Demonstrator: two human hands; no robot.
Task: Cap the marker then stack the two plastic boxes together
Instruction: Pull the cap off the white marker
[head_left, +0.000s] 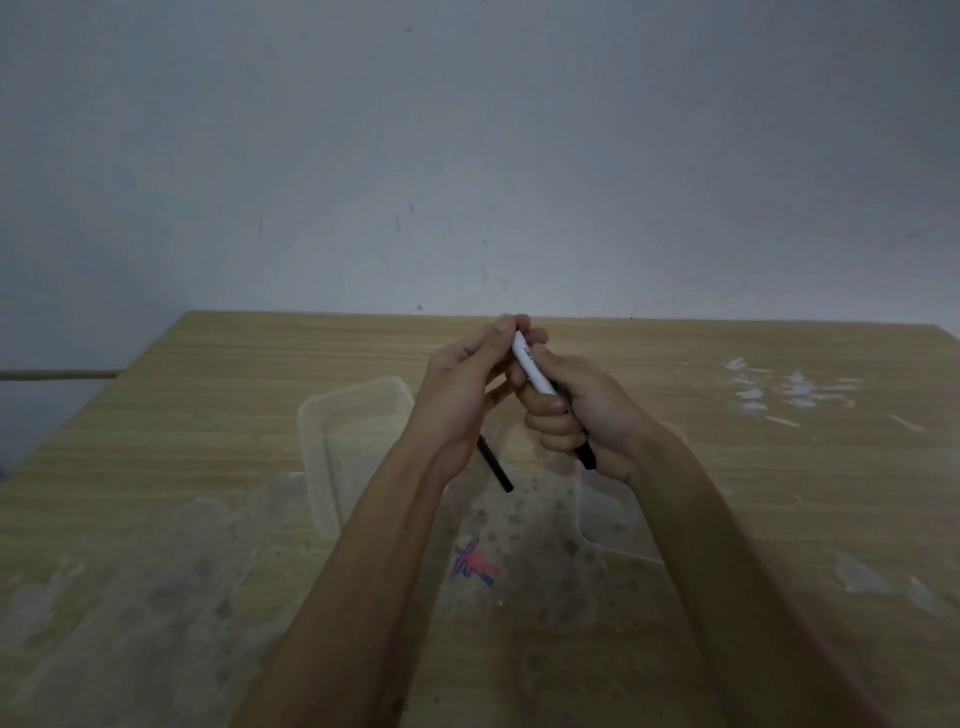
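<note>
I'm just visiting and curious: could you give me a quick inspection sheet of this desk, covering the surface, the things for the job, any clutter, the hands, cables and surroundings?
Surface: wooden table, stained grey in patches, with a red and blue scribble and white smears.
Job's things: white marker held above the table; two clear plastic boxes, left box and right box, standing apart, not stacked.
Clutter: a thin black stick below the left hand; what it is cannot be told.
Hands: left hand pinches the marker's upper end; right hand grips its lower part.
Cables: nothing seen.
Surroundings: plain grey scuffed wall.
</note>
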